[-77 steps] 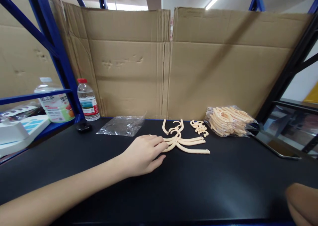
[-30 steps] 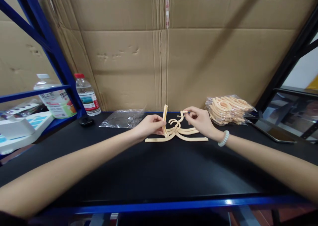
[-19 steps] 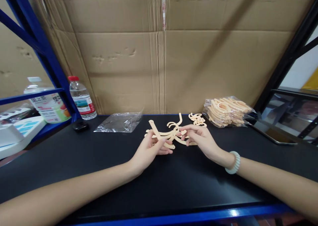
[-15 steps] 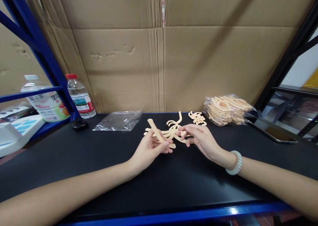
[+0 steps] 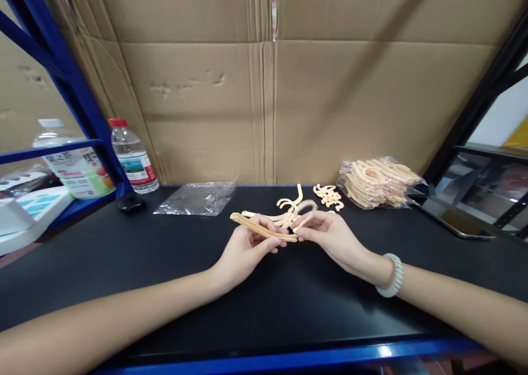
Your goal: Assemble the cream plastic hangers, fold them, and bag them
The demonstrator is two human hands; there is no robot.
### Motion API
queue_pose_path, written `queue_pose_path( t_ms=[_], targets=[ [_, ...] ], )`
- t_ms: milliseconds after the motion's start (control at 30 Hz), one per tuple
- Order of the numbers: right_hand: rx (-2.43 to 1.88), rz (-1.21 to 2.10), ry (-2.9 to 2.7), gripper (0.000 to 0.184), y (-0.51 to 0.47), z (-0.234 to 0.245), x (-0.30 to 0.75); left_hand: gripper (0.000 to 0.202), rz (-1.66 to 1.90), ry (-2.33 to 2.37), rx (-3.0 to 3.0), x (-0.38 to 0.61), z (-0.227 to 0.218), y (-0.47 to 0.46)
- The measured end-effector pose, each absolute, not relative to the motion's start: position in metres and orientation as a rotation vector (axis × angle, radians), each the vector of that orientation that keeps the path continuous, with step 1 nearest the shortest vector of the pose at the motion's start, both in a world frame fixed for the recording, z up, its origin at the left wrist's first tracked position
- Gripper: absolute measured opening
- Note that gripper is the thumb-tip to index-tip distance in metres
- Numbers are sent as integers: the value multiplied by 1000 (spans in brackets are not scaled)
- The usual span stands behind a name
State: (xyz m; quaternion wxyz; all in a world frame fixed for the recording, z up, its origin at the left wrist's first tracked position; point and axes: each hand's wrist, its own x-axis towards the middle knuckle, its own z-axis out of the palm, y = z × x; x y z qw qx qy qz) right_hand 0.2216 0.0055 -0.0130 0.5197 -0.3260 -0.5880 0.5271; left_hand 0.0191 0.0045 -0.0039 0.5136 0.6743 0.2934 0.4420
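My left hand [image 5: 249, 248] grips a long, slightly curved cream-coloured strip [image 5: 258, 228] between thumb and fingers, tilted down to the right. My right hand [image 5: 330, 236] pinches a curved cream piece [image 5: 306, 205], whose lower tip meets or nearly meets the right end of the strip. Behind both hands lies a loose pile of curved cream pieces [image 5: 284, 218] on the black tabletop [image 5: 264, 303], partly hidden by my fingers. A smaller heap of little curled cream pieces [image 5: 329, 196] sits just beyond my right hand.
Clear plastic bags packed with cream pieces [image 5: 375, 181] stand at the back right, beside a dark flat panel [image 5: 454, 218]. An empty clear bag [image 5: 196, 199], a small black object [image 5: 131, 203] and a red-capped bottle [image 5: 134, 163] are at left. Cardboard [image 5: 198, 100] walls the back.
My right hand has picked up a curved piece and brought it to the strip's end. The strip in my left hand has turned flatter.
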Motion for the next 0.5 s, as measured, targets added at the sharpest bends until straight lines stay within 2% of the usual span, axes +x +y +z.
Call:
queue_pose_path(
  t_ms=[200,500],
  targets=[
    [-778,1358,-1428,12,5,-12,223,19,1110,701,1652,17,-6,5],
    [-783,1554,-1443,22,-4,-3,222,15,1158,738,1758,16,-6,3]
  ],
)
